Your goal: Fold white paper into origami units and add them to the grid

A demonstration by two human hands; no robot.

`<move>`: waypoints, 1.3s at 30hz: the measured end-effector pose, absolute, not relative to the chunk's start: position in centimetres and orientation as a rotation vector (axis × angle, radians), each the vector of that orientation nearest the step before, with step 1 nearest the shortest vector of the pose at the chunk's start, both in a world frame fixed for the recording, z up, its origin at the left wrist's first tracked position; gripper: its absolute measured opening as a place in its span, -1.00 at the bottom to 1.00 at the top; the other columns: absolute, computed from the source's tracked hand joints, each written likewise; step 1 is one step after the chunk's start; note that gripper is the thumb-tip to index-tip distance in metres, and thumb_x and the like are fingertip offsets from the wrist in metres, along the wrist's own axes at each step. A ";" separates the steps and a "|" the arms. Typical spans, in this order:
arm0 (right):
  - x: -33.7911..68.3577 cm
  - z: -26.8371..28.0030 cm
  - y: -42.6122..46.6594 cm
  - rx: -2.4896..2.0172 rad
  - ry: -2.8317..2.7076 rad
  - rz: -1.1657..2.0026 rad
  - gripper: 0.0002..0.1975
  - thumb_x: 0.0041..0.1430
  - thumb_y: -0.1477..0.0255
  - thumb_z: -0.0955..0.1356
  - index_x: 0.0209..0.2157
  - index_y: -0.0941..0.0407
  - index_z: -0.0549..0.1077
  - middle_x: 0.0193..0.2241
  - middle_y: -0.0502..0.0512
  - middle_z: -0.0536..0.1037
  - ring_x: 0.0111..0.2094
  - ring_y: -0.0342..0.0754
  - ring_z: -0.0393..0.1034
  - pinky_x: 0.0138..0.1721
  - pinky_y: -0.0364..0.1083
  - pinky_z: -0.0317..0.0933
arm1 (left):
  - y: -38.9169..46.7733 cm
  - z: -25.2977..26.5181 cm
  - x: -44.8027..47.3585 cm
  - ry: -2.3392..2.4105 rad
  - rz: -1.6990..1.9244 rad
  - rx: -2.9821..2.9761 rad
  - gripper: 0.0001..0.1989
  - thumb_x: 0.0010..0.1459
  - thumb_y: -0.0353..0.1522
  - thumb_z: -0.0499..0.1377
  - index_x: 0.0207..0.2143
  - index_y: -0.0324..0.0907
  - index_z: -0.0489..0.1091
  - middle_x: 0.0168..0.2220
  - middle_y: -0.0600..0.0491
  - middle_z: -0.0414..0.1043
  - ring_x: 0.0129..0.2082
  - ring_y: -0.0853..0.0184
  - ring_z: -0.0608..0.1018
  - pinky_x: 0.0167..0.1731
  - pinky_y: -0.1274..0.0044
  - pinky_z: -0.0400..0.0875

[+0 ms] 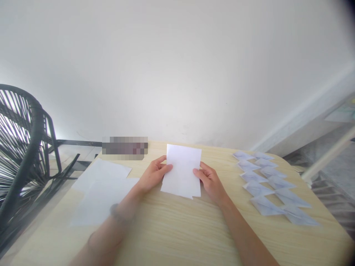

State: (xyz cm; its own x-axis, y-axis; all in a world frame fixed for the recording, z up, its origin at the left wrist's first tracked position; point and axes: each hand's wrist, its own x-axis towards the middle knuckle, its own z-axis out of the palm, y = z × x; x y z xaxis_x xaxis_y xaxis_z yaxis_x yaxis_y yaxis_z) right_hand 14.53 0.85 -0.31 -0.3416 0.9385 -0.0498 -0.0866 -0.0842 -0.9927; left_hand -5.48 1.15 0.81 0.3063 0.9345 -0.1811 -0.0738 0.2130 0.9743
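Observation:
Between my two hands is white paper (183, 171), raised over the middle of the table. Its lower edge is uneven, with a small notch at the bottom right; whether it is one folded sheet or several layers I cannot tell. My left hand (155, 171) grips the left edge, thumb on the front and fingers behind. On the opposite edge, my right hand (210, 181) pinches the paper the same way. Larger white sheets (107, 201) lie overlapping on the table beside my left forearm.
Several folded white paper pieces (267, 197) lie in two columns at the right of the wooden table (172, 236). A blurred-out object (124, 148) sits at the back left. A dark woven chair (36, 122) stands to the left, and a white wall (177, 74) rises behind.

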 end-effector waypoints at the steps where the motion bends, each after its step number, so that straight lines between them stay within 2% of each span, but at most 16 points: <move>1: 14.5 -0.2 0.8 -0.988 -1.338 1.569 -0.61 0.08 0.26 0.26 -0.07 0.14 0.30 -0.59 -0.01 0.46 -0.61 -0.14 0.28 -0.55 -0.16 0.16 | 1.1 0.9 -5.4 1.000 0.900 1.111 -0.49 0.05 -0.17 0.11 0.02 -0.22 0.20 -0.37 -0.06 0.51 -0.46 0.25 0.53 -0.50 0.50 0.38; 4: 14.6 -0.1 0.8 -0.968 -1.338 1.586 -0.61 0.09 0.27 0.26 -0.06 0.15 0.30 -0.55 0.01 0.47 -0.55 -0.12 0.31 -0.54 -0.17 0.15 | 1.0 1.1 -5.3 0.989 0.911 1.104 -0.50 0.05 -0.16 0.10 0.00 -0.23 0.22 -0.34 -0.08 0.50 -0.43 0.25 0.53 -0.46 0.48 0.39; 10: 14.5 -0.5 0.9 -1.001 -1.356 1.547 -0.66 0.09 0.28 0.26 -0.13 0.16 0.36 -0.58 -0.01 0.42 -0.59 -0.15 0.24 -0.54 -0.17 0.12 | 0.9 1.0 -5.4 0.970 0.890 1.132 -0.54 0.06 -0.20 0.11 -0.01 -0.22 0.23 -0.36 -0.05 0.49 -0.43 0.25 0.52 -0.48 0.50 0.36; 13: 14.6 -0.8 1.1 -1.046 -1.369 1.477 -0.73 0.07 0.31 0.27 -0.22 0.13 0.43 -0.53 0.02 0.45 -0.55 -0.15 0.26 -0.54 -0.18 0.11 | 1.1 0.9 -5.6 1.001 0.904 1.167 -0.65 0.07 -0.23 0.10 -0.12 -0.22 0.34 -0.40 -0.01 0.48 -0.47 0.32 0.48 -0.50 0.55 0.31; 17: 14.9 -1.2 1.3 -1.091 -1.417 1.353 -0.77 0.05 0.40 0.24 -0.30 0.09 0.50 -0.43 0.05 0.49 -0.45 -0.12 0.30 -0.52 -0.19 0.13 | 1.3 0.8 -5.9 1.064 0.935 1.234 -0.79 0.02 -0.34 0.12 -0.25 -0.18 0.42 -0.29 0.04 0.45 -0.40 0.36 0.44 -0.46 0.60 0.27; 21: 14.9 -1.3 1.3 -1.106 -1.422 1.316 -0.73 0.06 0.44 0.20 -0.29 0.09 0.50 -0.39 0.05 0.49 -0.50 -0.17 0.29 -0.57 -0.21 0.14 | 1.4 0.5 -5.8 1.014 0.959 1.110 -0.72 0.08 -0.27 0.03 -0.22 -0.18 0.41 -0.31 0.03 0.44 -0.37 0.32 0.44 -0.40 0.56 0.28; 26: 14.7 -1.1 0.9 -1.087 -1.431 1.406 -0.68 0.10 0.42 0.15 -0.22 0.09 0.47 -0.52 0.02 0.43 -0.68 -0.22 0.23 -0.71 -0.22 0.15 | 1.6 0.3 -5.7 0.838 0.960 0.912 -0.49 0.12 -0.09 -0.17 -0.21 -0.26 0.39 -0.37 -0.04 0.45 -0.37 0.23 0.45 -0.38 0.46 0.29; 29: 14.7 -0.9 0.8 -1.016 -1.430 1.460 -0.66 0.09 0.42 0.14 -0.20 0.11 0.46 -0.52 0.03 0.39 -0.65 -0.19 0.26 -0.68 -0.18 0.22 | 1.5 0.5 -5.7 0.986 0.962 1.017 -0.55 0.09 -0.08 -0.06 -0.24 -0.24 0.38 -0.38 0.00 0.44 -0.41 0.30 0.43 -0.44 0.53 0.26; 32: 14.7 -0.7 0.7 -0.920 -1.410 1.539 -0.64 0.06 0.40 0.15 -0.17 0.13 0.45 -0.33 0.10 0.39 -0.51 -0.13 0.31 -0.61 -0.14 0.29 | 1.4 0.7 -5.6 1.133 0.941 1.197 -0.66 0.02 -0.16 0.10 -0.23 -0.21 0.37 -0.41 0.06 0.41 -0.49 0.38 0.40 -0.54 0.60 0.20; 34: 14.5 -0.6 0.7 -0.928 -1.404 1.521 -0.62 0.08 0.33 0.15 -0.15 0.13 0.43 -0.27 0.12 0.37 -0.47 -0.12 0.30 -0.61 -0.13 0.30 | 1.3 0.8 -5.5 1.139 0.936 1.244 -0.66 0.01 -0.18 0.13 -0.21 -0.20 0.35 -0.38 0.06 0.41 -0.47 0.39 0.40 -0.53 0.60 0.22; 39: 14.0 -0.3 0.5 -1.118 -1.439 1.331 -0.59 0.07 0.24 0.24 -0.04 0.07 0.28 -0.40 0.05 0.38 -0.55 -0.16 0.26 -0.65 -0.19 0.20 | 1.4 0.6 -5.4 1.131 0.934 1.284 -0.68 0.01 -0.20 0.14 -0.20 -0.19 0.33 -0.32 0.03 0.40 -0.41 0.37 0.42 -0.46 0.60 0.27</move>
